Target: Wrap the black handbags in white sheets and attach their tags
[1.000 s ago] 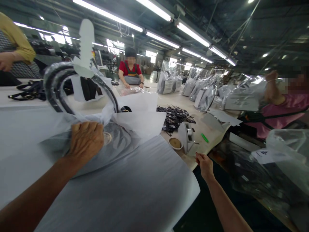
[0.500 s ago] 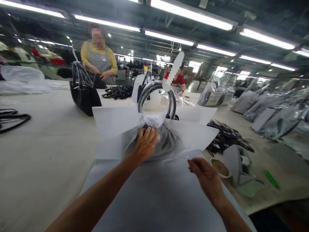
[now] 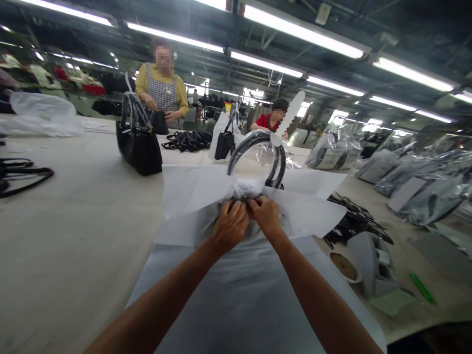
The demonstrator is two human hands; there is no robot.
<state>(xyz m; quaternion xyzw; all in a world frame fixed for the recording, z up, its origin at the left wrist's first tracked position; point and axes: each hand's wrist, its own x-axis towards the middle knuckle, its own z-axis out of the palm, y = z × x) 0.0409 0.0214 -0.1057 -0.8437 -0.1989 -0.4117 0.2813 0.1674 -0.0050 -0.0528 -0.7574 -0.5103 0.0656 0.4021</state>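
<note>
In front of me lies a dark handbag [image 3: 208,223] under thin translucent white tissue paper [image 3: 199,189], its sheets spread out to both sides. The bag's round black handles [image 3: 251,142], covered in clear film, stand up beyond my hands, with a white tag strip [image 3: 291,118] on them. My left hand [image 3: 232,225] presses its curled fingers onto the gathered tissue at the handle base. Touching the same spot, my right hand [image 3: 266,216] has thumb and fingertips pinched together; what they hold is hidden.
A tape dispenser [image 3: 372,263], a tape roll [image 3: 344,266] and a green cutter [image 3: 422,287] lie on the right, near black straps [image 3: 359,219]. A black handbag [image 3: 139,147] stands at left. Plastic-wrapped bags [image 3: 424,182] line the right. Two people work across the table.
My right hand has moved from beside the tape roll leftward and away from me to the tissue, meeting my left hand. The left hand stays on the tissue. The view has shifted slightly.
</note>
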